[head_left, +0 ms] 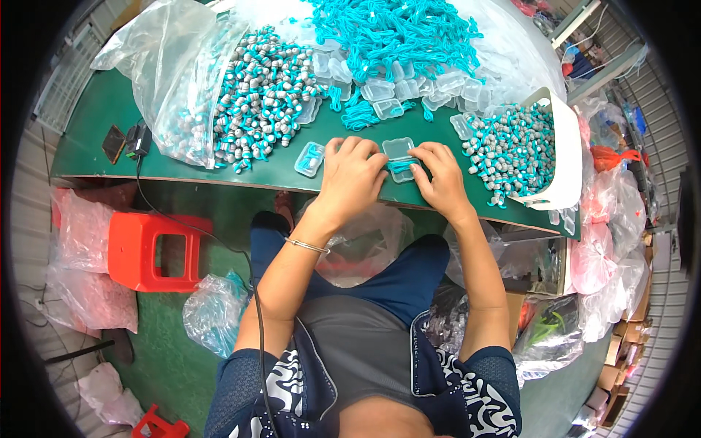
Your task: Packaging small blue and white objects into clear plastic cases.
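Note:
A small clear plastic box [398, 147] lies with its lid raised at the table's front edge, between my two hands. A folded teal cord [399, 165] rests in or across its lower half. The curled fingers of my left hand [349, 177] meet the left end of the cord and box. My right hand [443, 182] has its thumb and forefinger closed at the cord's right end; the exact grip is partly hidden. Just left of my left hand sits another clear box [310, 159] with teal cord inside.
Grey-and-teal small parts [264, 95] spill from a clear bag [171, 87] at left. More fill a white basket [566, 153] at right. Teal cords [394, 36] and clear boxes [438, 91] pile behind. A black cable [219, 237] hangs past a red stool [139, 252].

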